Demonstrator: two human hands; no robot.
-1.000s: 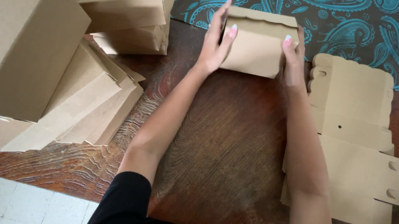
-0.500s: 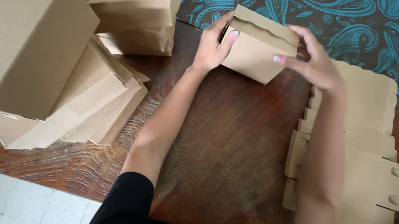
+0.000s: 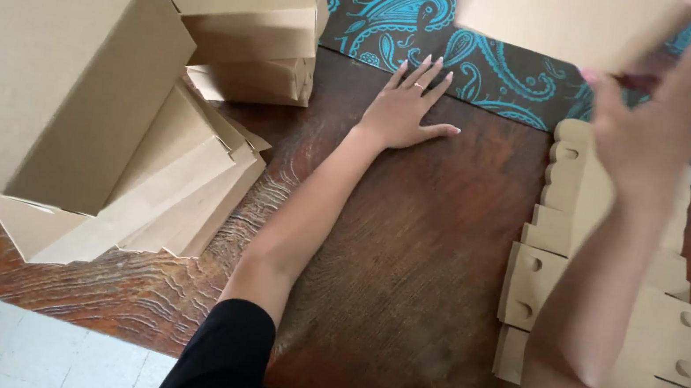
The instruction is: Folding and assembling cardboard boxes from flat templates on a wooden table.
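Note:
My right hand (image 3: 653,119) is raised high at the top right, blurred, gripping a folded brown cardboard box (image 3: 564,18) by its lower edge. My left hand (image 3: 406,109) lies flat on the dark wooden table (image 3: 405,282) with fingers spread, holding nothing. Under my right forearm a stack of flat die-cut cardboard blanks (image 3: 665,334) lies on the table, partly hidden by the arm.
Assembled cardboard boxes stand at the left: a large one (image 3: 51,66) nearest, others (image 3: 245,12) behind it, leaning on flattened pieces (image 3: 177,190). A teal paisley cloth (image 3: 405,15) covers the far edge. White floor tiles (image 3: 5,345) show at bottom left.
The small box, held in both hands on the table, has been lifted up and to the right by my right hand alone. My left hand has let go and rests flat.

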